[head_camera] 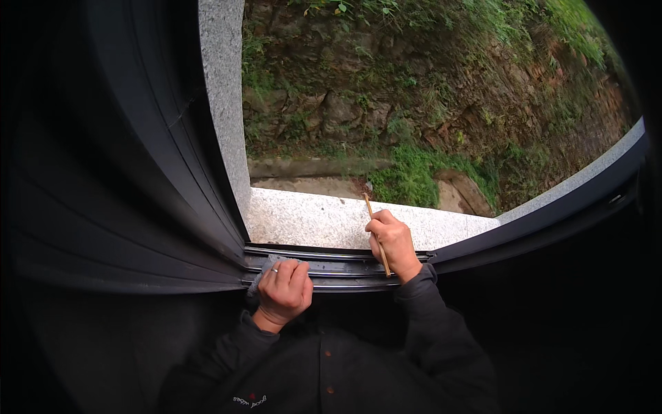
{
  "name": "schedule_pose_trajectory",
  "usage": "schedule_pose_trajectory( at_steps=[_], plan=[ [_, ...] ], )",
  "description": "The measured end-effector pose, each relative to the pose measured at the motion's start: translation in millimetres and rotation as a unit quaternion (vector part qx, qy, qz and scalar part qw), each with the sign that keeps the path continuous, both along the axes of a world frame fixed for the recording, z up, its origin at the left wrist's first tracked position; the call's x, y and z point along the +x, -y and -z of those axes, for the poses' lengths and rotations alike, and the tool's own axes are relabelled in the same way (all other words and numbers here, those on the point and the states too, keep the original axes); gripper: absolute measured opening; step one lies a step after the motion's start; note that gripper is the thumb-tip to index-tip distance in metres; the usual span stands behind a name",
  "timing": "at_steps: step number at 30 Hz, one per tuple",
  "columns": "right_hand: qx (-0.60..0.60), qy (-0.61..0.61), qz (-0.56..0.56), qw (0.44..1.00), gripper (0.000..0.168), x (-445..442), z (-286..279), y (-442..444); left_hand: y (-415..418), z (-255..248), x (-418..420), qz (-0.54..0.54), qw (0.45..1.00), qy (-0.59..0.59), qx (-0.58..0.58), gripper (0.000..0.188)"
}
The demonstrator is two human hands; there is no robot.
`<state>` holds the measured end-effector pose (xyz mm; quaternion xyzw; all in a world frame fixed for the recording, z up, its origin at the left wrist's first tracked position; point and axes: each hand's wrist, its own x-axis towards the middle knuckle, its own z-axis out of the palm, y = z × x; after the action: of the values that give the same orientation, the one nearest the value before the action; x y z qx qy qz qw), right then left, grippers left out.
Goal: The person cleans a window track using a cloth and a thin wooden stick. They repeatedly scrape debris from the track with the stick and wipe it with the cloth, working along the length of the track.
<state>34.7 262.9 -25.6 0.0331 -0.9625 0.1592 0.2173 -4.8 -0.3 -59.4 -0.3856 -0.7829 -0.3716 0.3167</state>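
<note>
Fingers curled, my left hand [285,291] grips a grey cloth [280,258] at the left end of the sliding-window track [336,268]. Part of the cloth is hidden beneath the hand. My right hand [395,242] holds a thin wooden stick [383,253] at the right end of the track. One end of the stick points out over the pale granite sill [305,217], and the other reaches back over the metal rails. Whether the stick has a brush tip cannot be made out.
Dark window frame [207,155] rises on the left, and another dark frame side [538,233] curves up on the right. A granite jamb [222,77] borders the opening. Outside lie a concrete ledge [310,183], green plants [408,176] and a rocky slope [351,111].
</note>
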Motion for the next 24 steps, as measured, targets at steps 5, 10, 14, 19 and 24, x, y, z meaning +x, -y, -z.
schedule_pose_trajectory(
  at_steps=[5,10,14,19,24],
  plan=[
    [-0.015,0.036,-0.011,0.999,0.013,23,-50,28,4,-1,2,-0.010,1.000,0.005,-0.006,0.023],
    [-0.172,-0.032,0.071,0.982,0.009,33,-56,36,1,-2,1,-0.006,1.000,0.007,-0.004,0.023],
    [-0.227,-0.098,0.114,0.962,0.010,18,-37,36,1,-5,1,-0.009,1.000,0.011,-0.007,0.022],
    [-0.002,-0.047,0.066,0.997,0.010,-4,5,14,-1,-7,1,-0.006,1.000,0.020,-0.018,0.022],
    [0.073,-0.020,-0.042,0.996,0.018,22,-22,29,0,-7,1,-0.009,1.000,0.019,-0.015,0.023]
  ],
)
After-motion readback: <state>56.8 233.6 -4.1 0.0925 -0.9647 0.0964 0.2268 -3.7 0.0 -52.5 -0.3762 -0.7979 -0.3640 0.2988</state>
